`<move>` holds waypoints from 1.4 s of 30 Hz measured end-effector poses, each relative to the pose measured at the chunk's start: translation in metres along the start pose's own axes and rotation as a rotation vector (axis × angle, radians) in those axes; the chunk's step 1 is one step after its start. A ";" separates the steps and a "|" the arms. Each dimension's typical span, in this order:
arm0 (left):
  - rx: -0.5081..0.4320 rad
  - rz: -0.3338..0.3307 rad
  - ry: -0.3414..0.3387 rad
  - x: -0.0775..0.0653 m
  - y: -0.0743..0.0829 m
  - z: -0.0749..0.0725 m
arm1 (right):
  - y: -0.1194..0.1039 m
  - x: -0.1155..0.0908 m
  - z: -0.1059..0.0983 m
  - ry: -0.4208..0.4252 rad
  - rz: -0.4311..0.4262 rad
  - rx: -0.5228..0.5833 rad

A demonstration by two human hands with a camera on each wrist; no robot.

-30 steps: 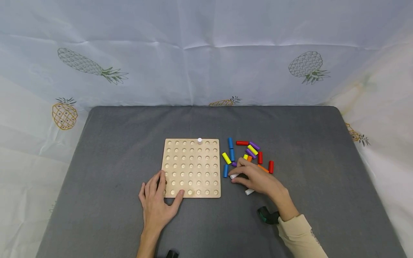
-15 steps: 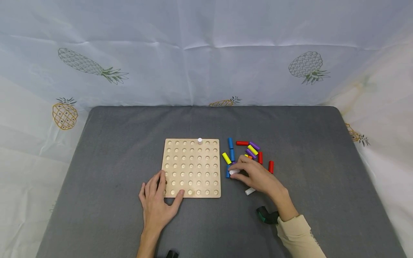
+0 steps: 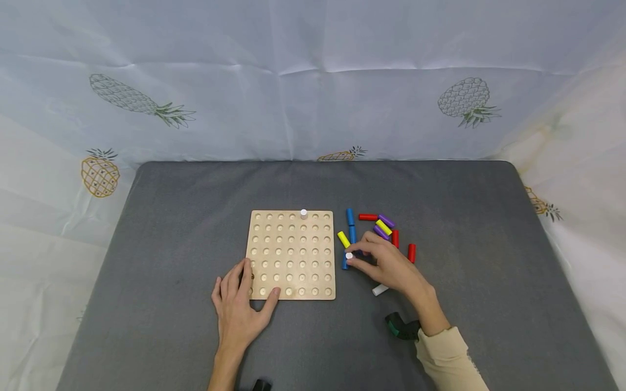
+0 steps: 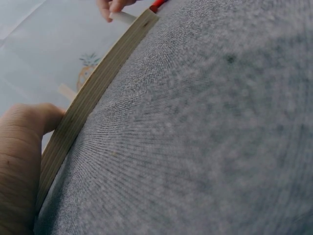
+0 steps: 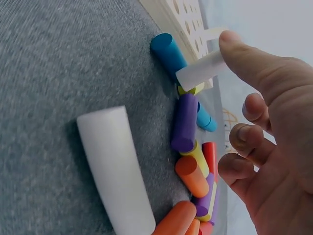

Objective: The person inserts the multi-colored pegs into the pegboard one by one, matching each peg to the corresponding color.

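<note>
Pinching a white peg [image 3: 349,256] neatly between thumb and forefinger, right at the tips of the right hand [image 3: 388,266], and holding it aslant in the right wrist view! Bending the other fingers in behind. Directly under those tips, partly covered, a blue peg [image 3: 344,263]; too tight to call for contact. On the near side of the palm, lying flat, a second white peg [image 5: 117,171]. Down below the fingers in the right wrist view, a purple peg [image 5: 185,122] and some orange pegs [image 5: 191,175].

Just past the fingertips, a yellow peg [image 3: 344,239], then two more blue pegs [image 3: 352,234] end to end. Farther out beyond the knuckles, a tumble of red pegs [image 3: 368,217] with more purple and yellow. Back along the wrist, a black device [image 3: 402,327] and a beige sleeve [image 3: 442,353].

Now across to the left of the pinch: a wooden board [image 3: 297,245] with rows of round holes, and upright in its farthest row, a third white peg [image 3: 304,214]. Spreading the left hand [image 3: 239,317] there, fingers along the left edge, thumb on the near one. Under everything, the grey worktop [image 3: 195,233].
</note>
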State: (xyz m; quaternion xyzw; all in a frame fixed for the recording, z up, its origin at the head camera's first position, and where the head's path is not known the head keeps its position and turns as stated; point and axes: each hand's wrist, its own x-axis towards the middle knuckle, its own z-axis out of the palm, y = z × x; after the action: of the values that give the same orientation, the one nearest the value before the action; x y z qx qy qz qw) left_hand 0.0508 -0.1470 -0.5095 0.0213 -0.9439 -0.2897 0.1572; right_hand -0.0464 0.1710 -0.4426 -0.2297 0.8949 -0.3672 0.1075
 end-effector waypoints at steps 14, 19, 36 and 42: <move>0.005 0.008 0.007 0.000 -0.001 0.001 | -0.010 0.019 0.016 0.135 -0.063 0.081; 0.002 0.003 0.007 -0.001 -0.001 0.001 | -0.015 0.026 0.019 0.148 -0.034 0.116; 0.000 -0.003 0.000 0.000 0.000 0.000 | -0.021 0.052 0.024 0.229 -0.013 0.174; 0.006 0.000 0.003 -0.001 -0.001 0.001 | -0.020 0.063 0.029 0.258 0.016 0.190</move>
State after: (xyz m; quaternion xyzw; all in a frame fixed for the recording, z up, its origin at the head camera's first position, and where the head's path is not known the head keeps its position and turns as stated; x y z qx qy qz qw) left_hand 0.0511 -0.1474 -0.5107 0.0219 -0.9445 -0.2870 0.1584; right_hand -0.0840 0.1101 -0.4502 -0.1622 0.8644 -0.4756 0.0161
